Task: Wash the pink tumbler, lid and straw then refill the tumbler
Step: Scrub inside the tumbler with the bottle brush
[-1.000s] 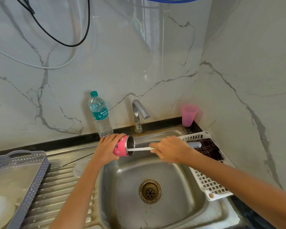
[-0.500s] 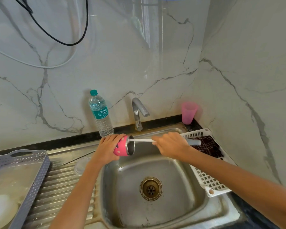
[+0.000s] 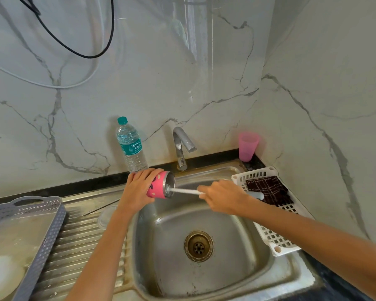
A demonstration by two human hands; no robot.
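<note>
My left hand (image 3: 139,189) grips the pink tumbler (image 3: 159,185), held on its side over the back left of the sink (image 3: 237,266) with its steel mouth facing right. My right hand (image 3: 224,197) is closed on a white bottle brush (image 3: 186,191). The brush head is inside the tumbler's mouth, and its grey handle end sticks out past my right hand. A clear round lid (image 3: 106,216) lies on the ribbed drainboard beside my left forearm. A thin metal straw (image 3: 101,207) rests on the drainboard just behind it.
A tap (image 3: 181,144) stands behind the sink, with no water seen running. A water bottle (image 3: 130,146) is left of it, a pink plastic cup (image 3: 248,146) in the corner. A white basket (image 3: 269,233) with a dark cloth sits right; a grey tray (image 3: 41,231) left.
The brush handle moved up then back down a little while its head stayed in the tumbler. Both hands hold their grips.
</note>
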